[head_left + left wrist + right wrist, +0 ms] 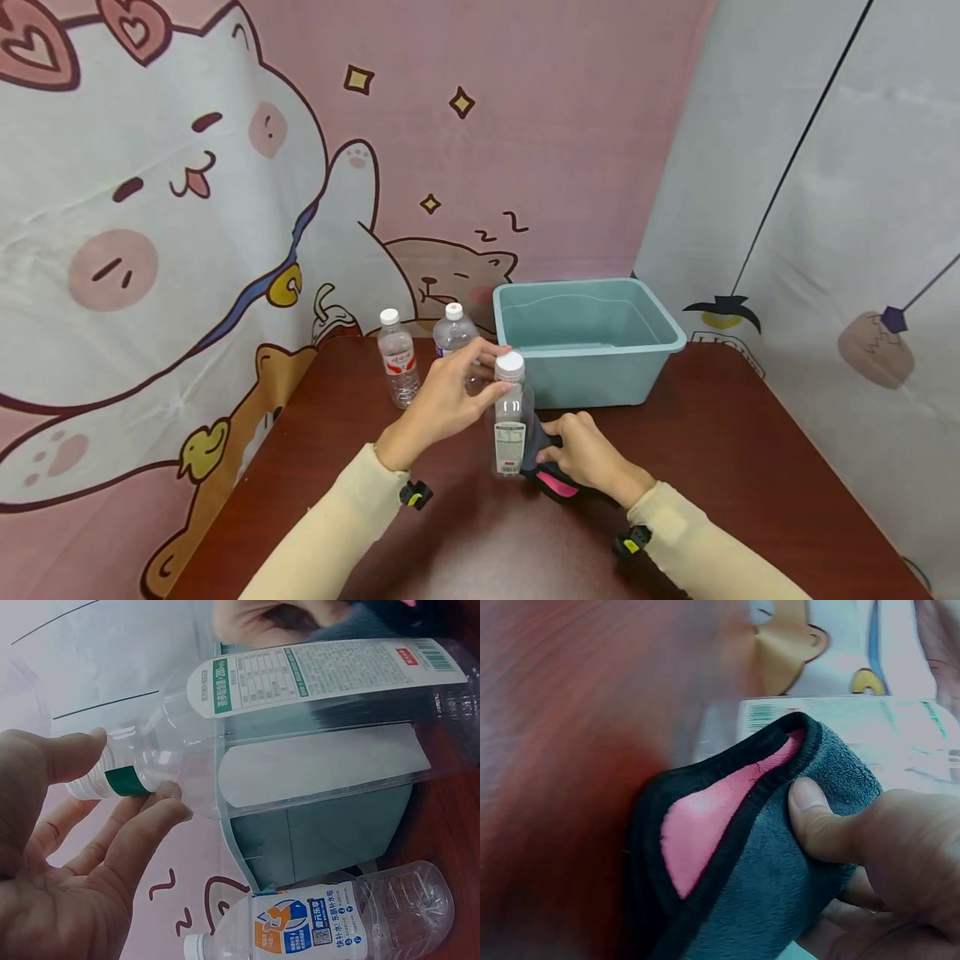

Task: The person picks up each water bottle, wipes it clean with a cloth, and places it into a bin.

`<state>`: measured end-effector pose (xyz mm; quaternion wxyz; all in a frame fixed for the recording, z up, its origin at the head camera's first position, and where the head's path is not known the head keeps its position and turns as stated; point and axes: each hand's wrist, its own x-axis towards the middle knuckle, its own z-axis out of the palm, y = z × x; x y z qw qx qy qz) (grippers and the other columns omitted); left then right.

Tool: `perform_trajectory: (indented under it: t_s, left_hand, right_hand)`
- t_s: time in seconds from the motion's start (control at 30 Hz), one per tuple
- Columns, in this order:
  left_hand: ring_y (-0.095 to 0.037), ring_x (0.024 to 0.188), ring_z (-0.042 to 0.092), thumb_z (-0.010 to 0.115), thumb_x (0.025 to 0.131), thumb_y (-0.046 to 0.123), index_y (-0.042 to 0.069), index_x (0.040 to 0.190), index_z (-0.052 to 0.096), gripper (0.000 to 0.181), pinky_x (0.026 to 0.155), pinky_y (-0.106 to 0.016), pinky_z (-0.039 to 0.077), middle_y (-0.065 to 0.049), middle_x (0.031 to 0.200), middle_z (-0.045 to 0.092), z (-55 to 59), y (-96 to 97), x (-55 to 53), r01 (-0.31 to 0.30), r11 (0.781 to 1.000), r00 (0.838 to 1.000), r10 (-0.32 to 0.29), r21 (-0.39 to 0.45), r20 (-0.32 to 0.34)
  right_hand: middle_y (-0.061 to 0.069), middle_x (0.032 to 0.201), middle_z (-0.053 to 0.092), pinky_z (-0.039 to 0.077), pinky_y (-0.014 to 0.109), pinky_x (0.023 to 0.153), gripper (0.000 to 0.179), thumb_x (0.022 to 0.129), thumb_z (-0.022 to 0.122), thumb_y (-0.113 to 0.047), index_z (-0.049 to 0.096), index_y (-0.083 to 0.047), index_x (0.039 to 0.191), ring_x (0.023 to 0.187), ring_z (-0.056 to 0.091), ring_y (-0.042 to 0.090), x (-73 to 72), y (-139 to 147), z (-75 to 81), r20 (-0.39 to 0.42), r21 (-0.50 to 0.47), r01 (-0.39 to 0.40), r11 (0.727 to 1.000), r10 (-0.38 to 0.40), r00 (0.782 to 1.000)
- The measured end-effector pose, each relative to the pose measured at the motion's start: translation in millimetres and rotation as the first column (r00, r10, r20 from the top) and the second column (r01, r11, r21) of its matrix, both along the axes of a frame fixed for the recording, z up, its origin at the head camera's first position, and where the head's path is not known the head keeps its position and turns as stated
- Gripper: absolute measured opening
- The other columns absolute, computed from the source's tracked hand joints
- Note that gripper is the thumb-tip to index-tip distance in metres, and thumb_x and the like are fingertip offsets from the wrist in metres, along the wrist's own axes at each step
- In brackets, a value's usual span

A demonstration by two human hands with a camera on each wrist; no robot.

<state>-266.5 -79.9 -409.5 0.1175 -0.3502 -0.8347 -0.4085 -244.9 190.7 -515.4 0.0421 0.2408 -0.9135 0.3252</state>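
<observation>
A clear plastic bottle (511,408) with a white cap (511,365) stands upright on the table, its printed label facing me. My left hand (453,393) holds it by the neck, thumb on one side and fingertips on the other. In the left wrist view a green patch (126,781) shows at the neck. My right hand (588,454) pinches a dark grey cloth (757,877) with black edging and a pink underside. The cloth lies against the bottle's lower right side, and its lower part reaches the tabletop. Some right fingers are hidden behind the cloth.
A pale blue-green plastic bin (592,379) stands behind the bottle, to the right. Two more clear bottles, one with a red label (400,362) and one with a blue and orange label (300,926), stand at the back left. The dark red-brown table (712,475) meets a cartoon-printed curtain.
</observation>
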Motion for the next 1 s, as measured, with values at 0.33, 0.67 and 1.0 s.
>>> perform_trajectory:
  t_s: [0.33, 0.67, 1.0]
  left_hand:
    - [-0.026, 0.113, 0.087, 0.090, 0.105, 0.015, 0.013, 0.149, 0.067, 0.049, 0.100, -0.048, 0.074, -0.011, 0.131, 0.084, -1.2, 0.6, 0.5, 0.009, 0.999, 1.000, -0.010, 0.043, 0.016]
    - [-0.029, 0.115, 0.087, 0.086, 0.108, 0.016, 0.015, 0.150, 0.065, 0.047, 0.095, -0.048, 0.075, -0.011, 0.132, 0.083, -5.7, 5.2, 2.0, 0.030, 0.998, 0.999, -0.033, 0.052, 0.043]
    - [-0.028, 0.112, 0.088, 0.086, 0.108, 0.016, 0.014, 0.148, 0.066, 0.045, 0.098, -0.049, 0.074, -0.010, 0.128, 0.083, -6.3, 4.6, 1.3, 0.025, 0.998, 1.000, -0.025, 0.057, 0.008]
  right_hand:
    - [0.006, 0.112, 0.091, 0.044, 0.019, 0.053, 0.033, 0.092, 0.099, -0.008, 0.091, -0.010, 0.124, 0.057, 0.048, -0.003, -3.6, -0.3, -2.1, 0.045, -0.012, 0.001, 1.000, 0.000, 0.999]
    - [0.002, 0.116, 0.091, 0.055, 0.023, 0.073, 0.043, 0.084, 0.105, -0.010, 0.091, -0.011, 0.125, 0.086, 0.068, 0.008, -5.8, 7.4, -6.9, 0.084, -0.063, 0.054, 0.997, -0.049, 0.995]
    - [0.007, 0.119, 0.089, 0.069, 0.028, 0.087, 0.044, 0.089, 0.102, -0.009, 0.085, -0.007, 0.129, 0.107, 0.087, 0.019, -6.0, 10.3, 7.3, 0.124, -0.239, 0.132, 0.962, -0.104, 0.987]
